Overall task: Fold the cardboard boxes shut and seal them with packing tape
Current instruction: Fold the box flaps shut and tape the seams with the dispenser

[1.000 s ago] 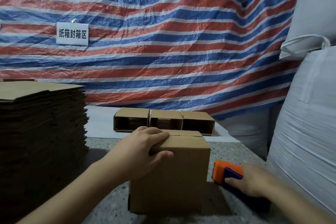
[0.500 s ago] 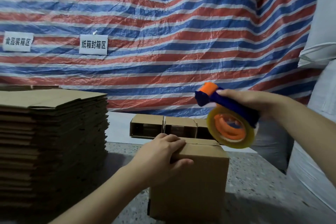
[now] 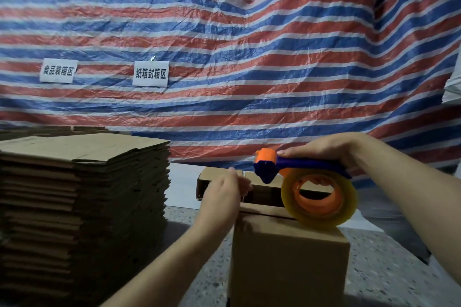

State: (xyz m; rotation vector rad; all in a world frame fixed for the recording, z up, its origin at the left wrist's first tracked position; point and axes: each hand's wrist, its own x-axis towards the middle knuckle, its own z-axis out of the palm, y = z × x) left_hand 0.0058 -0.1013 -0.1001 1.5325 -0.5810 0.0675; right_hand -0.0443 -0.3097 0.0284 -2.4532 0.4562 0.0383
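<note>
Brown corrugated cardboard forms the box, a plain cube with its top flaps folded down, standing on the speckled grey desk in the lower middle of the view. Above its right top edge the right hand grips the blue handle of the tape dispenser, which has an orange head and carries a round roll of clear yellowish tape on an orange core. The left hand is at the box's left top edge — its fingers are curled together, but whether they pinch tape I cannot tell. Behind stand open boxes in a row. On the left rises a tall stack of flat cardboard sheets with rough layered edges. A crinkled tarpaulin — red, white and blue stripes — hangs behind, with two white paper signs.
</note>
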